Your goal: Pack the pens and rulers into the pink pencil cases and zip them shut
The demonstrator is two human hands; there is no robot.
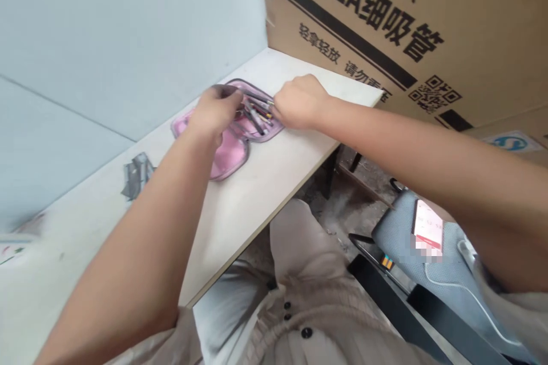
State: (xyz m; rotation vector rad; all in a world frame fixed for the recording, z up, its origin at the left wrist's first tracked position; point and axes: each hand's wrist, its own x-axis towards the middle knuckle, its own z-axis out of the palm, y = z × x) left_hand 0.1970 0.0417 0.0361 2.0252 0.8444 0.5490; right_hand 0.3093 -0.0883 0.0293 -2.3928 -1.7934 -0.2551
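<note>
A pink pencil case [231, 154] with a dark rim lies unfolded on the white table. Several pens [256, 118] are bunched in its far half, dark and light ones together. My left hand [217, 107] reaches over the case from the left, its thumb and fingers pinched at the left end of the pens. Something dark shows at those fingers, too blurred to name. Closed in a fist, my right hand [301, 101] is at the right edge of the case, by the other end of the pens. Its fingertips and whatever they grip are hidden.
Grey crumpled packets [137, 175] lie on the table [257, 194] left of the case. A pale wall [128, 40] borders it, and a large cardboard box [342, 17] stands behind. At right, a phone [428, 225] and white cable [466, 291] rest on a blue-grey chair [398, 228].
</note>
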